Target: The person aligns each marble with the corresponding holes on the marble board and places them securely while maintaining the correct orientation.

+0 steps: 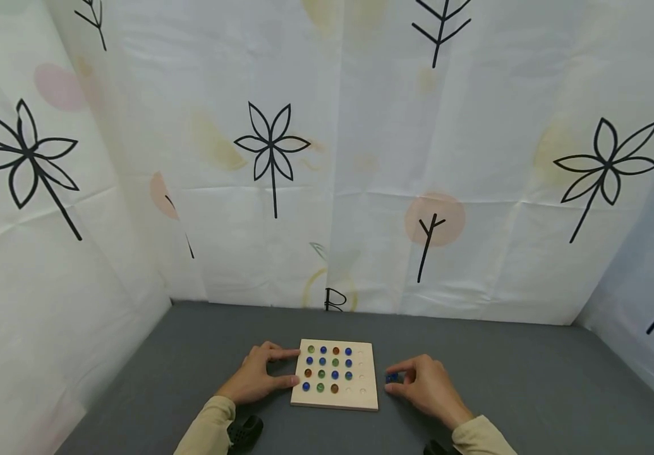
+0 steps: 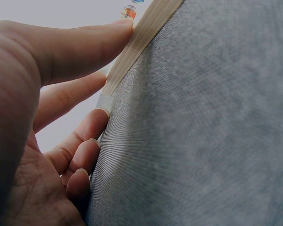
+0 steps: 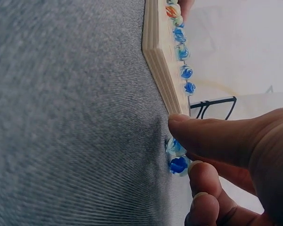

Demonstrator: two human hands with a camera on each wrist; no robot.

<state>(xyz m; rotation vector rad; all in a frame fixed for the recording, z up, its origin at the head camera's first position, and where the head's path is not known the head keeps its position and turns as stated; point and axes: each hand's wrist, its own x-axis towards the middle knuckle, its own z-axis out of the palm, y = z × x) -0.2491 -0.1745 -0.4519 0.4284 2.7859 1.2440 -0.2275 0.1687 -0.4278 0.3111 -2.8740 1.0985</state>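
L hand [image 1: 258, 377], thumb & index spread, touches L edge of the board [image 1: 328, 368] on the counter [image 1: 315, 436]; R hand [image 1: 428, 387], fingers curled, pinches two blue marbles [image 3: 179, 165] just R of it!

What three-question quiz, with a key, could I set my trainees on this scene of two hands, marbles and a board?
1. Multiple choice: In the head view, which part of the flat, squarish, pale wooden board does the left hand touch?
A) its far edge
B) its left edge
C) its right edge

2. Count: How many empty, shallow, round hollows are in the board's rightmost column?

3. True or false: Just right of the board, the right hand holds a round, blue-and-clear glass marble.

Key: 1. B; 2. Four; 3. True.
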